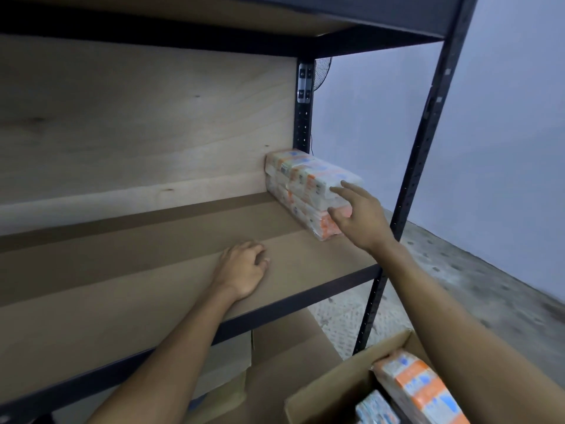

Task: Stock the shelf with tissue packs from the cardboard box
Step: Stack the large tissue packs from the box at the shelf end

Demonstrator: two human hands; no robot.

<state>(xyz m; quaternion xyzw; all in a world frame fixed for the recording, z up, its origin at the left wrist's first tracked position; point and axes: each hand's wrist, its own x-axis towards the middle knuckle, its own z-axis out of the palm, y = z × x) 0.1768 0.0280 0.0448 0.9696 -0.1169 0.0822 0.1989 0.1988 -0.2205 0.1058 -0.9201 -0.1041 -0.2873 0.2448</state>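
Note:
Two white-and-orange tissue packs [308, 185] lie stacked at the far right end of the brown shelf board [153, 270], against the wooden back panel. My right hand [357, 215] is at the stack's near end, fingers spread and relaxed, fingertips touching or just off the top pack. My left hand [244, 270] rests on the shelf board left of the stack, fingers loosely curled and holding nothing. At the bottom right, an open cardboard box [330, 390] holds more tissue packs [419, 387], partly covered by my right forearm.
A black metal upright [425, 139] frames the shelf's right front corner, and another shelf board spans above. A lower shelf holds flat cardboard [284, 359]. A grey wall and speckled floor [477, 286] lie to the right. A fan's edge [322, 71] shows behind the rear post.

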